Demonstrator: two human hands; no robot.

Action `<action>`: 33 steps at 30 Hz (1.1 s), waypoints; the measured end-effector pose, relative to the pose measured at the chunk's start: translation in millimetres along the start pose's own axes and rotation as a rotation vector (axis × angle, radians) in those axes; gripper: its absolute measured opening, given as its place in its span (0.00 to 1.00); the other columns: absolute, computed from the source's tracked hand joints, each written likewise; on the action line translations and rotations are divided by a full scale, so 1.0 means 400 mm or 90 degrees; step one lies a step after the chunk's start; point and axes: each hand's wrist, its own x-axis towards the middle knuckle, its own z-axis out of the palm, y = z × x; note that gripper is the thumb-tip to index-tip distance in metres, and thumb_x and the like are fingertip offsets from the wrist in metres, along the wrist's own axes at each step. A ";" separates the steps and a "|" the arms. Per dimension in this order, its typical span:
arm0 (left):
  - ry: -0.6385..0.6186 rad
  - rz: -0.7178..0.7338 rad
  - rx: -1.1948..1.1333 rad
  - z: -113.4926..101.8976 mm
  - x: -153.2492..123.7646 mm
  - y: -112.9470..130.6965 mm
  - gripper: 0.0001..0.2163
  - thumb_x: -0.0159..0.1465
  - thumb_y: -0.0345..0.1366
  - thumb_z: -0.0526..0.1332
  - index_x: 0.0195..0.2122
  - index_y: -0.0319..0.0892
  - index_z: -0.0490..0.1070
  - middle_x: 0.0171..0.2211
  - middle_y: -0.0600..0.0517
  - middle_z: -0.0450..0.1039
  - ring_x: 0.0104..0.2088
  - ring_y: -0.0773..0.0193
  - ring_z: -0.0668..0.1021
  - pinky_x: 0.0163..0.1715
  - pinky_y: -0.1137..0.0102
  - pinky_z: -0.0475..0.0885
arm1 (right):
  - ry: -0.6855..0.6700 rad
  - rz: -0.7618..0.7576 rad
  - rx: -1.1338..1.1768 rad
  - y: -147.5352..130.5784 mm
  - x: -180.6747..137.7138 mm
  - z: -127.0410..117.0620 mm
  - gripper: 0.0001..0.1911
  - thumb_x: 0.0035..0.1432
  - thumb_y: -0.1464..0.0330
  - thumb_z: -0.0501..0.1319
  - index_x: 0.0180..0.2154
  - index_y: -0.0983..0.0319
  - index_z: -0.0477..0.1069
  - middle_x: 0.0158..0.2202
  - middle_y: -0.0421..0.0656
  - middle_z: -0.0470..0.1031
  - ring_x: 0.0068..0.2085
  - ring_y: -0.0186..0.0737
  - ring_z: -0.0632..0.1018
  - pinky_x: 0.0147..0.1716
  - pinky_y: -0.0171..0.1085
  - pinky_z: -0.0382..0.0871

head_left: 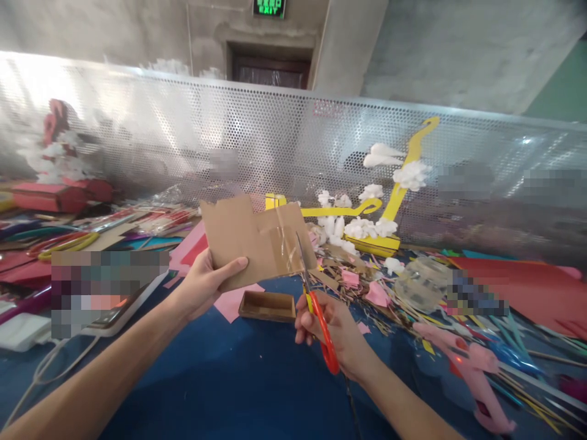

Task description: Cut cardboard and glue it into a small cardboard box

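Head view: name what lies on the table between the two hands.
Head view: an open cardboard tray lies on the table between the left hand holding a cardboard sheet and the right hand holding scissors, pink paper at the tray's left edge.

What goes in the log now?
left hand: holds cardboard piece | right hand: red scissors, blades at cardboard | table: small box

Scissors cutting into a taped cardboard piece above a cluttered blue tabletop (229,379).

The left hand (204,284) pinches the cardboard piece (247,241) at its near left edge, holding it up off the tabletop. The right hand (337,333) grips red-handled scissors (316,311), blades upright against the clear tape on the piece's right side. A small cardboard tray (268,305) lies just below. A pink glue gun (472,373) rests near right; a yellow foam model with white tufts (380,208) stands far, against the perforated metal screen (275,140).
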 end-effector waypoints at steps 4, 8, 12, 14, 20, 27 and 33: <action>0.021 0.000 -0.010 -0.003 0.004 -0.003 0.24 0.56 0.34 0.76 0.53 0.39 0.75 0.55 0.40 0.79 0.55 0.45 0.80 0.47 0.63 0.82 | -0.005 -0.004 0.013 0.021 0.000 0.005 0.27 0.44 0.50 0.76 0.34 0.61 0.70 0.24 0.37 0.74 0.22 0.37 0.80 0.21 0.32 0.65; 0.009 0.006 -0.002 -0.003 0.002 0.000 0.23 0.57 0.35 0.75 0.53 0.39 0.74 0.55 0.40 0.79 0.55 0.46 0.80 0.48 0.63 0.82 | -0.013 -0.032 -0.016 0.033 0.008 -0.001 0.28 0.43 0.49 0.76 0.35 0.60 0.69 0.25 0.35 0.72 0.21 0.33 0.74 0.22 0.33 0.65; -0.011 -0.004 0.010 -0.003 -0.003 0.003 0.25 0.57 0.36 0.75 0.55 0.39 0.74 0.54 0.39 0.80 0.54 0.45 0.81 0.49 0.59 0.82 | 0.001 -0.064 -0.099 0.032 0.014 -0.015 0.29 0.41 0.47 0.76 0.33 0.59 0.69 0.28 0.35 0.66 0.25 0.30 0.65 0.23 0.31 0.60; -0.010 -0.005 0.009 -0.003 -0.004 0.004 0.25 0.57 0.36 0.75 0.55 0.39 0.74 0.54 0.39 0.80 0.54 0.44 0.81 0.50 0.58 0.81 | 0.002 -0.051 -0.125 0.024 0.010 -0.020 0.30 0.42 0.45 0.75 0.35 0.58 0.67 0.28 0.34 0.62 0.26 0.31 0.61 0.23 0.31 0.58; -0.026 -0.003 0.023 0.003 -0.011 -0.001 0.25 0.56 0.37 0.76 0.55 0.41 0.74 0.53 0.40 0.80 0.55 0.43 0.80 0.51 0.58 0.81 | -0.054 -0.060 -0.150 -0.003 -0.018 -0.017 0.33 0.51 0.37 0.65 0.41 0.56 0.65 0.33 0.37 0.62 0.29 0.34 0.63 0.30 0.34 0.64; -0.025 0.002 0.032 0.009 -0.014 0.012 0.24 0.56 0.37 0.76 0.54 0.41 0.75 0.53 0.40 0.80 0.55 0.43 0.80 0.50 0.60 0.81 | -0.009 -0.035 -0.145 -0.037 -0.025 -0.005 0.28 0.51 0.43 0.70 0.41 0.57 0.71 0.38 0.41 0.70 0.38 0.39 0.72 0.39 0.38 0.70; -0.009 -0.008 0.029 0.009 -0.013 0.028 0.25 0.55 0.35 0.76 0.53 0.40 0.74 0.53 0.38 0.80 0.55 0.42 0.80 0.48 0.58 0.82 | -0.028 -0.009 -0.001 -0.013 -0.005 -0.012 0.27 0.43 0.53 0.78 0.42 0.60 0.77 0.35 0.42 0.78 0.36 0.40 0.79 0.38 0.39 0.74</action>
